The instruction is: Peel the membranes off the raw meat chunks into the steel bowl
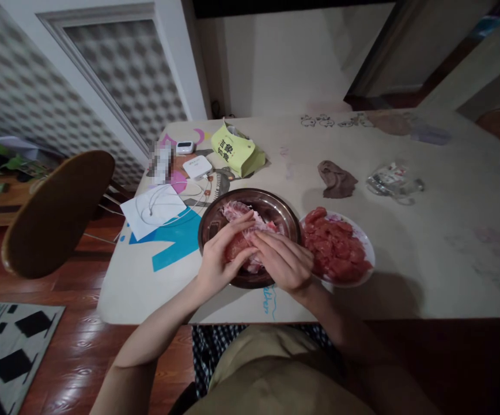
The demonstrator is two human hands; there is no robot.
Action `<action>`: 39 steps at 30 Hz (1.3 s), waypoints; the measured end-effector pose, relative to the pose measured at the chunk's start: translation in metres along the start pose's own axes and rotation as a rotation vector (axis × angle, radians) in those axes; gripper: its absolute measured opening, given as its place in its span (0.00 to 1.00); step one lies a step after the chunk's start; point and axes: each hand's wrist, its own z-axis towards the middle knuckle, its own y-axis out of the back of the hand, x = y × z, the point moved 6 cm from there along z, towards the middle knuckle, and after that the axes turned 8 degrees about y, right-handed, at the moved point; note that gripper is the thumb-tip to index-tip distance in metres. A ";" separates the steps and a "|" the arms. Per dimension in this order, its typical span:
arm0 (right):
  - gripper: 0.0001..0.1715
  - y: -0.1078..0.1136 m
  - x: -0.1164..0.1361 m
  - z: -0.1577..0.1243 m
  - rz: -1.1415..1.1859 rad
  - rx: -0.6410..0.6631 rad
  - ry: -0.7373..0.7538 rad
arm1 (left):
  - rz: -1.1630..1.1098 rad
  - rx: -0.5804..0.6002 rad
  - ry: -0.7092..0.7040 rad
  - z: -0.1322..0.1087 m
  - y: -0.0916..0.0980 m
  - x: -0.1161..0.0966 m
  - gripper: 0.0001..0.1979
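A round, shiny metal basin (205, 216) stands near the front edge of the table with pale pink raw meat (237, 211) in it. My left hand (219, 256) reaches over the basin's left side, its thumb and fingers set around the meat. From the right, my right hand (291, 265) comes in with its fingers together, pressing or pinching the same meat; the fingertips of both hands nearly meet. What lies under the fingers is hidden. Right beside the basin, a white plate (370, 262) is heaped with dark red raw meat pieces (334, 245).
Behind the basin stands a yellow-green paper bag (237, 151). White devices (197, 167), a cable and a white sheet (155, 207) lie at the left. A brown cloth (336, 180) and a crumpled clear plastic bag (392, 181) are farther right. A wooden chair (60, 213) stands left of the table.
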 end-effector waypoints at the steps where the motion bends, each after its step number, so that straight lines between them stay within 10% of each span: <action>1: 0.16 -0.002 -0.001 0.000 0.010 0.010 -0.008 | 0.005 -0.011 0.004 0.000 0.000 0.000 0.18; 39: 0.19 0.003 -0.005 0.002 0.097 -0.033 0.085 | 0.097 -0.078 -0.033 -0.007 0.001 0.011 0.28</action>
